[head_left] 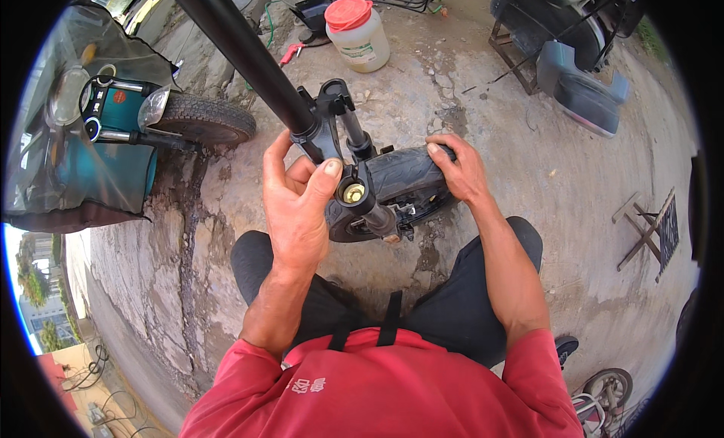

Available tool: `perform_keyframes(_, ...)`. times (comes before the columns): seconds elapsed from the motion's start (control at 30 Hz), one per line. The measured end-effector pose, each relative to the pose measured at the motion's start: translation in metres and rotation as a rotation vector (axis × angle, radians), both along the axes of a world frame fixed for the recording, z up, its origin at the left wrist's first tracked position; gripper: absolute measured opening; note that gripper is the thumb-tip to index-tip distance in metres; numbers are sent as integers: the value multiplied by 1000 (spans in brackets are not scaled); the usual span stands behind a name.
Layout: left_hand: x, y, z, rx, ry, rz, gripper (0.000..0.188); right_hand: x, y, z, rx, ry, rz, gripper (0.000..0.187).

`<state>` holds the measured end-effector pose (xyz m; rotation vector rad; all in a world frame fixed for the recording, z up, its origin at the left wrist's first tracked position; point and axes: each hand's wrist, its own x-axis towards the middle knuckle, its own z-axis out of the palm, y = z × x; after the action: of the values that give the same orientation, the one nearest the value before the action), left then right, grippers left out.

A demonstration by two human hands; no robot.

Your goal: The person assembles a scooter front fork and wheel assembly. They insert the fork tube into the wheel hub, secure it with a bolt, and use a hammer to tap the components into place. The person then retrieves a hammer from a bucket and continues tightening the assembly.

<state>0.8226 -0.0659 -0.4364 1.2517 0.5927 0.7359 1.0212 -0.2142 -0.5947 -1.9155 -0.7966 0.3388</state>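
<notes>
Between my knees stands a front fork with its wheel, and its long black steering tube (245, 53) slants up to the upper left. My left hand (296, 200) is closed round the fork crown (326, 136), its thumb resting near the top of the closer fork leg (375, 213). A brass-coloured fitting (353, 191) shows inside that leg's open top. The other fork leg (353, 129) rises behind it. On the right, my right hand (461, 168) grips the black tyre (400, 170), thumb across the tread and the other fingers partly hidden on the far side.
At left is a teal scooter (119, 110) with a front wheel (207, 119) and clear plastic cover. Farther off are a red-lidded tub (360, 44) and a red air gun (290, 53). Grey plastic bodywork (584, 95) lies at right, beyond a folding stool (650, 230).
</notes>
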Motion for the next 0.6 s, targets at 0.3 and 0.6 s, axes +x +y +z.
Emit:
perform_keyframes(0.3, 5, -7, 0, 50, 14, 25, 72, 0, -3, -1, -43, 43, 9, 44)
perform_keyframes(0.6, 6, -9, 1, 63, 12, -5, 68, 1, -6, 3, -37, 39, 23, 46)
